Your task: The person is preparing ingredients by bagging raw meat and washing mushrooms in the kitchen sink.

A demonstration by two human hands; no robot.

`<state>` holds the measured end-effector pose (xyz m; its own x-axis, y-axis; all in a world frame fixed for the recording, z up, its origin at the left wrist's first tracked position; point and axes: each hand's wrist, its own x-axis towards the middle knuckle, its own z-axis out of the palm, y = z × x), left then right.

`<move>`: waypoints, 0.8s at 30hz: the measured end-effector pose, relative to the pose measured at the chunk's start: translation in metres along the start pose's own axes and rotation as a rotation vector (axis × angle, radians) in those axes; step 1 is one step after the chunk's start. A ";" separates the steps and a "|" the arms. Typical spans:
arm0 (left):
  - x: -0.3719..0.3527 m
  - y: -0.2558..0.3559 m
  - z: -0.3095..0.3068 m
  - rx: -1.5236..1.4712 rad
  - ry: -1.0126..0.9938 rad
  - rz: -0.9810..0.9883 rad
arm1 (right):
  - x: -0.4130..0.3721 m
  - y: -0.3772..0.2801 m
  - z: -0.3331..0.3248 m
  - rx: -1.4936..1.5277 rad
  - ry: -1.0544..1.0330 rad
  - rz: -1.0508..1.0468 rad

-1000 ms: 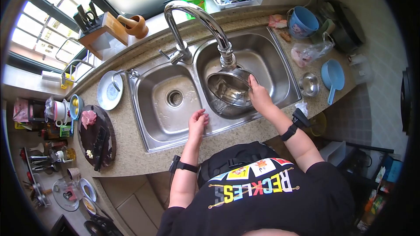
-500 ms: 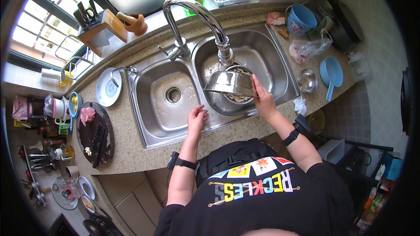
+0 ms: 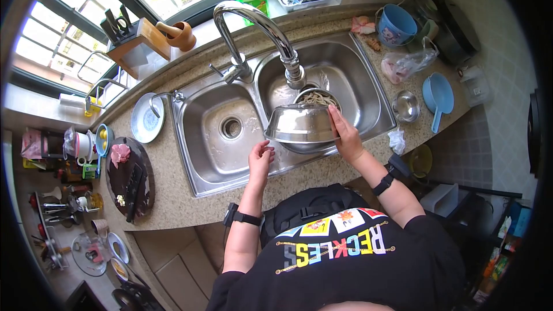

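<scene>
My right hand (image 3: 345,134) grips the right side of a shiny steel bowl (image 3: 302,124), which is tilted over the right sink basin. Behind and below it, a second metal bowl (image 3: 336,99) sits in the basin, holding pale greyish strips (image 3: 317,98) whose kind I cannot make out. The tilted bowl hides part of this lower bowl. Near the tilted bowl's left edge, my left hand (image 3: 261,158) hovers over the sink's front rim, fingers loosely bent and holding nothing. A chrome faucet (image 3: 295,75) arches above the right basin.
On the left lie a dark cutting board (image 3: 112,187) with a cleaver (image 3: 133,190) and pink meat (image 3: 120,154), beside a white plate (image 3: 145,118). At right are a small steel bowl (image 3: 406,106), a blue ladle (image 3: 439,95), a plastic bag (image 3: 403,68) and a blue bucket (image 3: 397,23).
My right hand has brought the steel bowl slightly toward me, uncovering more of the strips behind it. My left hand has barely moved.
</scene>
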<state>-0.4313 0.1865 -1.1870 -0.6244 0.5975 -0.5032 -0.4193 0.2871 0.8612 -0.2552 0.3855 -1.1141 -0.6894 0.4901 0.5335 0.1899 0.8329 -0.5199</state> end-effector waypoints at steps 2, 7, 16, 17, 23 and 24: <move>-0.002 0.002 0.000 0.016 0.005 -0.006 | -0.001 -0.001 0.001 0.021 -0.004 0.021; 0.000 0.001 0.001 0.020 0.016 0.005 | 0.002 0.005 0.003 0.014 -0.056 0.061; -0.003 0.008 0.010 -0.042 0.088 0.027 | -0.006 -0.009 0.016 0.317 -0.091 0.366; 0.000 0.005 0.009 -0.098 0.085 0.006 | -0.009 -0.010 0.019 0.400 -0.117 0.451; -0.008 0.021 -0.002 -0.255 0.008 -0.024 | -0.019 -0.011 0.038 0.520 -0.293 0.719; -0.007 0.022 -0.004 -0.179 0.008 -0.087 | -0.017 -0.009 0.038 0.521 -0.290 0.723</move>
<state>-0.4391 0.1854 -1.1644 -0.5854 0.5705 -0.5760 -0.5820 0.1989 0.7885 -0.2718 0.3600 -1.1436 -0.6869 0.7023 -0.1869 0.3517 0.0962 -0.9312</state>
